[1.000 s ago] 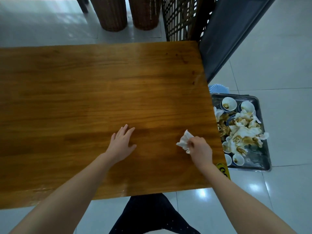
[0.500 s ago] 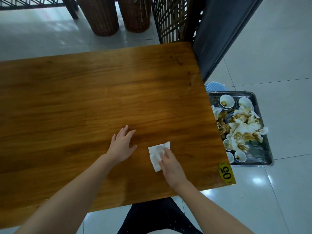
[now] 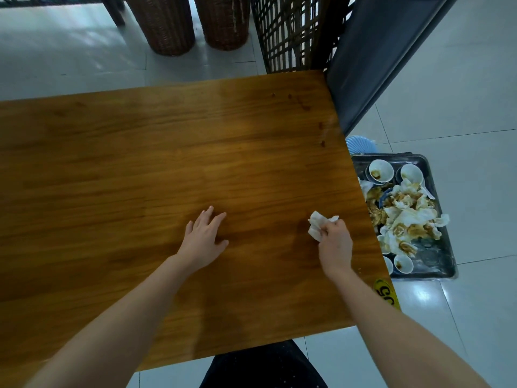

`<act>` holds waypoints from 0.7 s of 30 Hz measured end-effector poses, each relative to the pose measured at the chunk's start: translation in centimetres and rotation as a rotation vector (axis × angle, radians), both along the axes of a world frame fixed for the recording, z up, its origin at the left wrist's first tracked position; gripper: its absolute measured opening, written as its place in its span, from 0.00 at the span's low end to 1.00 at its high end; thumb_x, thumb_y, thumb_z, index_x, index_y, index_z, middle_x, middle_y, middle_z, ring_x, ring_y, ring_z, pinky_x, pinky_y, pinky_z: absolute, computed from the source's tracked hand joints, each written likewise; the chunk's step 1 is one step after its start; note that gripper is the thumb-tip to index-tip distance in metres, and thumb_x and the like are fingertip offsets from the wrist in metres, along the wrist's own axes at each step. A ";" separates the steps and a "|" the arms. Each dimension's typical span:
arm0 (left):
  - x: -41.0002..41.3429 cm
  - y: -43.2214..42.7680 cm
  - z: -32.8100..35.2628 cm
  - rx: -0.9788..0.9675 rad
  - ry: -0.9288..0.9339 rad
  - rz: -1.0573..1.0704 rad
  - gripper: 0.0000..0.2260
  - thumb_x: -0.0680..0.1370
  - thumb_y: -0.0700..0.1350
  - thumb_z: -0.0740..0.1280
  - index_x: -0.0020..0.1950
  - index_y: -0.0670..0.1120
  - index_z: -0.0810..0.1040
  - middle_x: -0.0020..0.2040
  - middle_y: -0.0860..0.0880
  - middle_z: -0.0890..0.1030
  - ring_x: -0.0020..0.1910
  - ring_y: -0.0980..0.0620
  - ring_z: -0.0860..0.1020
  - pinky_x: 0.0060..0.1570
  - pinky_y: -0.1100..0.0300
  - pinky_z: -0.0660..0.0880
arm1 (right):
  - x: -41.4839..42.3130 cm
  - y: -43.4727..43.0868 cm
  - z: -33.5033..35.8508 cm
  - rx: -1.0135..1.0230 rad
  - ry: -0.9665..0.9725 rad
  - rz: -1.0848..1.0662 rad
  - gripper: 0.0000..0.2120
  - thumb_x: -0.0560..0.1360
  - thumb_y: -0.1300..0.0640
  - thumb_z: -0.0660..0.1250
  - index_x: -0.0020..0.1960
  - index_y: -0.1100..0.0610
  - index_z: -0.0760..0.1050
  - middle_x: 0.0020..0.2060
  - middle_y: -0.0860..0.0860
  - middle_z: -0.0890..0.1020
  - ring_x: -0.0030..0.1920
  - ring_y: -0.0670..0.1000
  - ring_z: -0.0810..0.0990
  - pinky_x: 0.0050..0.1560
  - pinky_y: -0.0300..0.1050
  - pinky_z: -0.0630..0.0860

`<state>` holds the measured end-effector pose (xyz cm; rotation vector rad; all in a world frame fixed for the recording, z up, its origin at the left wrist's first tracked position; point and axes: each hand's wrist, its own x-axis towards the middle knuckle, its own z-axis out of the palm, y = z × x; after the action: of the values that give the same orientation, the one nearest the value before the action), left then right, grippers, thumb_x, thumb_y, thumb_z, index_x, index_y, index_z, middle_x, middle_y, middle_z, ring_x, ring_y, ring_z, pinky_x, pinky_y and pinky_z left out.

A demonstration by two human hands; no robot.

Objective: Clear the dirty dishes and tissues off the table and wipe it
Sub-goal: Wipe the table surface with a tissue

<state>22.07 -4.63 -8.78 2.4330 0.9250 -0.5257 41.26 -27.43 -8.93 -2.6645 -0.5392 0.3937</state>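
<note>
- Our right hand (image 3: 335,245) works near the right edge of the tabletop (image 3: 167,163), its fingers (image 3: 331,228) clenched round one crumpled white tissue (image 3: 317,225) that touches the wood; we judge it is bunched up to make a firmer wiping pad
- Our left hand (image 3: 202,239) lies flat towards the middle of the near half, fingers released and spread, holding nothing; it looks planted there to steady us as we lean over
- One metal tray (image 3: 444,264) sits on the floor just beside the right edge, probably parked there so the clutter could go straight off the side
- In the tray we count at least five small white bowls (image 3: 380,170), some half hidden by the tabletop's edge or by paper; the soiled tissues (image 3: 411,217) are heaped too thickly to count
- One pale blue plate (image 3: 361,144) peeks out on the floor beyond the tray
- No dishes are left on the wood, so by our reading only the wiping remains
- Roughly five dark spots (image 3: 305,106) mark the far right corner, well apart from the tissue and not yet reached
- One yellow number sticker (image 3: 386,295) clings to the near right corner
- Two wicker baskets (image 3: 165,23) and one lattice screen (image 3: 285,32) stand on the floor beyond the far edge
</note>
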 end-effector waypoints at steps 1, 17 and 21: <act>0.2 0.3 0.1 0.006 -0.007 -0.012 0.32 0.79 0.54 0.65 0.78 0.55 0.52 0.80 0.48 0.47 0.78 0.46 0.45 0.74 0.45 0.45 | -1.2 0.8 0.0 0.025 0.027 -0.005 0.11 0.79 0.67 0.58 0.55 0.64 0.77 0.49 0.56 0.76 0.48 0.54 0.75 0.46 0.46 0.74; 4.4 5.3 0.2 0.012 0.077 -0.113 0.47 0.72 0.57 0.73 0.78 0.58 0.41 0.79 0.45 0.40 0.78 0.43 0.40 0.73 0.40 0.44 | 2.0 4.0 0.1 0.159 0.104 -0.160 0.09 0.79 0.63 0.61 0.53 0.60 0.79 0.49 0.54 0.76 0.48 0.51 0.75 0.44 0.36 0.68; 4.9 5.6 0.4 0.014 0.122 -0.093 0.48 0.72 0.58 0.73 0.78 0.60 0.39 0.79 0.43 0.37 0.77 0.41 0.38 0.73 0.39 0.44 | 4.3 3.3 0.1 0.122 0.025 -0.286 0.10 0.79 0.62 0.60 0.55 0.61 0.79 0.49 0.55 0.76 0.47 0.52 0.75 0.49 0.45 0.71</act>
<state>27.00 0.97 -8.35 2.4890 0.8699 -0.7099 45.51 -24.11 -8.82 -2.5641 -0.1639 0.2990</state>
